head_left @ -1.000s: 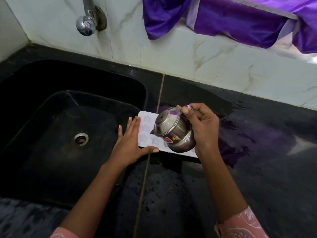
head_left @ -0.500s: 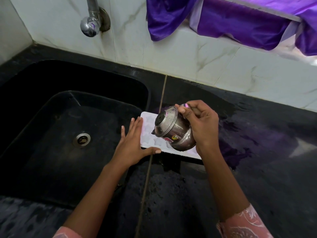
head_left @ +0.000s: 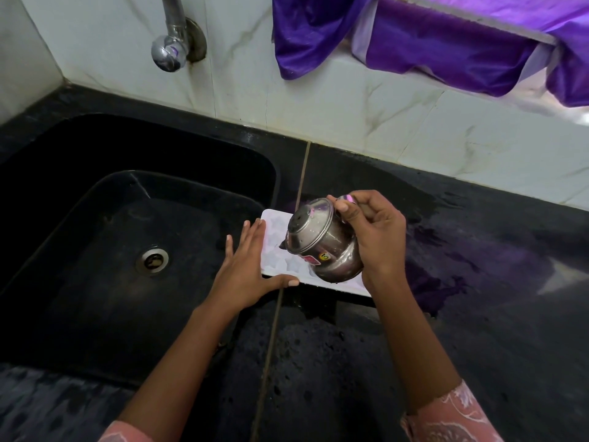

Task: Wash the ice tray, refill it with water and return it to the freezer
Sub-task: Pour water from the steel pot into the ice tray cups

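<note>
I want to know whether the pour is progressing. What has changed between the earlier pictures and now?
Nothing has visibly moved, and nothing was taken hold of or let go. The right hand still grips the steel pot, tilted over the white ice tray on the counter beside the sink. The left hand still rests flat against the tray's left end. No water stream can be made out.

Left hand (head_left: 245,272) flat, palm down, fingers (head_left: 250,234) straight, thumb splayed out right. Right hand (head_left: 377,237) curled, gripping pot (head_left: 318,247) handle, wrist bent inward. Both forearms extended forward.
</note>
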Demonstrator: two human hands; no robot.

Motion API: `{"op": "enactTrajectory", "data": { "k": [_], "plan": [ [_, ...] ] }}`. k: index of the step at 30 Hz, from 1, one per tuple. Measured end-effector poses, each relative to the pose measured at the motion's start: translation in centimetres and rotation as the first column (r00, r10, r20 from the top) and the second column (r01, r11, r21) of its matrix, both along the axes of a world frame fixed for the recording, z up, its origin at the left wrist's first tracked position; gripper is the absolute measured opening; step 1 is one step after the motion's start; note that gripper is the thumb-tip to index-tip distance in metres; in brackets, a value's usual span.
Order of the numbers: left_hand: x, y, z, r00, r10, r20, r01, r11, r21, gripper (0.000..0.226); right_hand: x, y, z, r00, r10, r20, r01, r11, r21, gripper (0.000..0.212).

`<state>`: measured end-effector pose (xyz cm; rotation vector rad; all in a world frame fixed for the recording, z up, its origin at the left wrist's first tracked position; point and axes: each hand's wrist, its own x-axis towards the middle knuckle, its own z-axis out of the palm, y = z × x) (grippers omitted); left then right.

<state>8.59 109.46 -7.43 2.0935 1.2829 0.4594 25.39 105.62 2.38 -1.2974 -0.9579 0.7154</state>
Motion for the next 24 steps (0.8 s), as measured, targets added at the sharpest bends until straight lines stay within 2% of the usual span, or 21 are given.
{"op": "enactTrajectory", "data": {
  "k": [6,9,11,14,15,17,20,22,24],
  "plan": [
    [0.0,-0.2,0.3,1.000,0.007,-0.012,-0.007,1.000,-0.004,0.116,0.3,-0.3,-1.1,0.978,-0.029,-0.206,0.033,0.999,0.016,0.014],
    [0.0,-0.1,0.6,0.999,0.005,-0.035,-0.005,1.000,-0.024,0.117,0.3,-0.5,-1.8,0.954,-0.020,-0.299,0.036,0.998,0.050,0.009],
    [0.0,0.0,1.0,0.996,-0.003,-0.093,-0.001,0.999,-0.036,0.118,0.3,-0.6,-2.1,0.929,-0.023,-0.369,0.051,0.997,0.066,0.015],
    [0.1,0.1,1.7,0.991,-0.022,-0.134,0.021,1.000,-0.013,0.131,0.5,-0.7,-2.6,0.900,-0.025,-0.435,0.073,0.993,0.094,0.018],
    [0.1,0.2,1.9,0.996,-0.027,-0.081,0.028,1.000,0.002,0.135,0.6,-0.7,-2.7,0.893,-0.025,-0.449,0.079,0.992,0.102,0.019],
    [0.3,0.3,2.2,0.992,-0.042,0.119,0.041,0.999,0.013,0.132,0.8,-0.7,-3.1,0.894,-0.027,-0.447,0.086,0.990,0.111,0.029],
    [1.2,-0.3,3.8,0.923,-0.055,0.380,0.079,0.996,-0.048,0.095,1.1,-0.5,-3.5,0.890,-0.020,-0.455,0.091,0.986,0.136,0.038],
    [1.9,-0.6,4.7,0.893,-0.008,0.451,0.066,0.991,-0.114,0.074,1.1,-0.3,-3.5,0.880,0.006,-0.474,0.078,0.985,0.157,0.034],
    [2.6,-0.5,5.0,0.873,0.052,0.486,0.018,0.990,-0.138,0.066,1.0,-0.1,-3.4,0.872,0.034,-0.488,0.059,0.983,0.175,0.033]
  ]
}}
